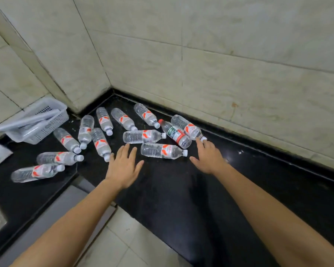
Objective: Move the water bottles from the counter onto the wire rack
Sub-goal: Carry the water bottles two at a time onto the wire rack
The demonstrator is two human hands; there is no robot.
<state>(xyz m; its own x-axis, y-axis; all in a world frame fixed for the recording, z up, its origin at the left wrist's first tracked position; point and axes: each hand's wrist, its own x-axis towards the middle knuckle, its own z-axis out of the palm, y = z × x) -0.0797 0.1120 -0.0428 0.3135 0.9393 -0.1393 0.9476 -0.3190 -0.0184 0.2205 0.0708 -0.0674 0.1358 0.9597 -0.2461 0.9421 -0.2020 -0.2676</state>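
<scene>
Both hands are spread and holding nothing: left hand (123, 167) hovers mid-frame, right hand (208, 158) has a fingertip right by the cap of the far bottle (187, 127). The water bottles (163, 150) lie on their sides across the black counter (239, 189), centre to left. They look full, so probably heavy, thin-walled and rolly; I'd grab mid-body at the label. No rack in view.

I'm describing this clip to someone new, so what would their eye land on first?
About a dozen clear water bottles lie on their sides, scattered over the black counter near its corner by the tiled wall. Two open hands reach toward them, the left hand centrally, the right hand further right. Beside the right hand, one green-labelled bottle with a red cap stands out.
</scene>
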